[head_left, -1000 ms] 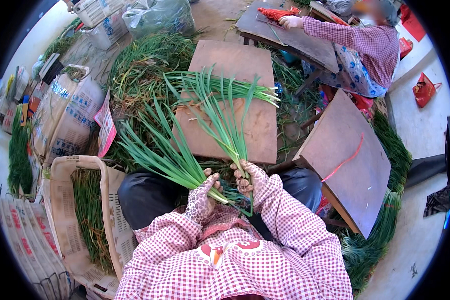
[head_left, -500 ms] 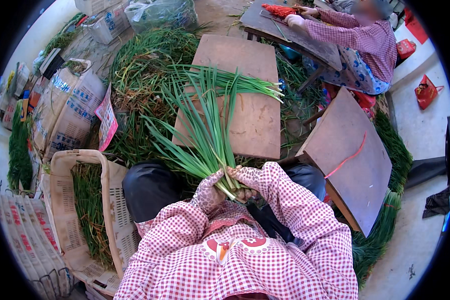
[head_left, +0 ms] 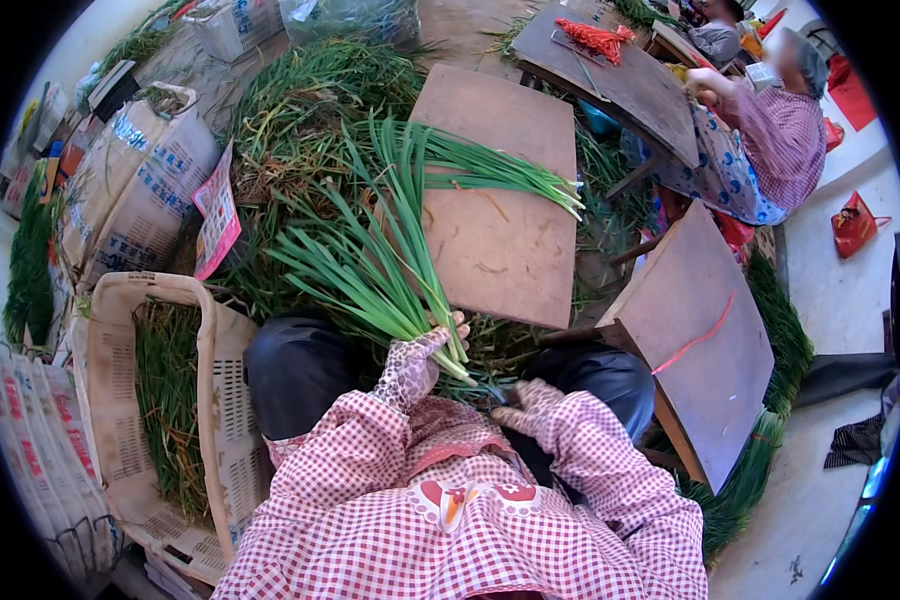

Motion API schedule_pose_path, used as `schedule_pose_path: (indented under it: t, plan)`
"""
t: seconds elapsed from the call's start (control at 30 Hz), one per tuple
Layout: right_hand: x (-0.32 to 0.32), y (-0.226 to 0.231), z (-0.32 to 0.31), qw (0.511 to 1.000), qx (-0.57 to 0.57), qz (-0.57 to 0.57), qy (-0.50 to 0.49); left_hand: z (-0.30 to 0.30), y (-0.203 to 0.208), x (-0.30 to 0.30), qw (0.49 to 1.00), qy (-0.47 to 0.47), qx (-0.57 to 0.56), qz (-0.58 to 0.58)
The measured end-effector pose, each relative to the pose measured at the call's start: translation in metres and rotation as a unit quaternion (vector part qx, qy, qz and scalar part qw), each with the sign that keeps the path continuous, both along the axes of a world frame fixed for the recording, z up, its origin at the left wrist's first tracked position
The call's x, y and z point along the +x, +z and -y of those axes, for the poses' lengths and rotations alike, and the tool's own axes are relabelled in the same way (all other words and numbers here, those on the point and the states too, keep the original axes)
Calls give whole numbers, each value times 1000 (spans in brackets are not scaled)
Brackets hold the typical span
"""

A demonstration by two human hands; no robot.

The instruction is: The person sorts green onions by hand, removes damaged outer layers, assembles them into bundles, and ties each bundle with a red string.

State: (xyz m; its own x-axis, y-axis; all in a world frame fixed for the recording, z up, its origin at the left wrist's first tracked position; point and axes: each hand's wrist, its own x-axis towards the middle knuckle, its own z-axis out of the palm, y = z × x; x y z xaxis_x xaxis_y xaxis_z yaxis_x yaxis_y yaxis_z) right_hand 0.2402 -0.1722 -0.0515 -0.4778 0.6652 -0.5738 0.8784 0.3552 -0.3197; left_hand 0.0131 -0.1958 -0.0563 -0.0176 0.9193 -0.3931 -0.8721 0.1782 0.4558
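My left hand (head_left: 410,371), in a patterned glove, is closed round the pale stem ends of a bunch of garlic chives (head_left: 385,285). The long flat leaves fan up and left over the near edge of a brown board (head_left: 500,245). Across that board lies a second bunch of garlic chives (head_left: 505,167), white ends to the right. My right hand (head_left: 532,408), gloved too, is apart from the bunch, low by my right knee. Its fingers look spread, with nothing plainly in them. A small bluish-grey thing beside its fingertips is too unclear to name.
Left of my knee stands a beige plastic crate (head_left: 210,400) with greens inside. Loose greens (head_left: 315,130) pile beyond it. A tilted board (head_left: 695,345) with a red strip is at my right. Another person (head_left: 770,140) sits by a far table (head_left: 610,75) holding red ties (head_left: 592,38).
My right hand has let go of the stems and moved right and down. The left hand keeps the bunch. The other person's hands have left the red ties.
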Motion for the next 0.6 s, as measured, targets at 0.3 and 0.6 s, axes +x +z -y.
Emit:
schedule_pose_path:
  t: [0.3, 0.6]
  plan:
    - [-103, 49, -48, 951, -89, -201, -219, 17, -25, 14, 993, -49, -37, -101]
    - [-97, 17, -37, 841, -161, -370, -359, 24, -26, 15, 999, 9, -34, 26]
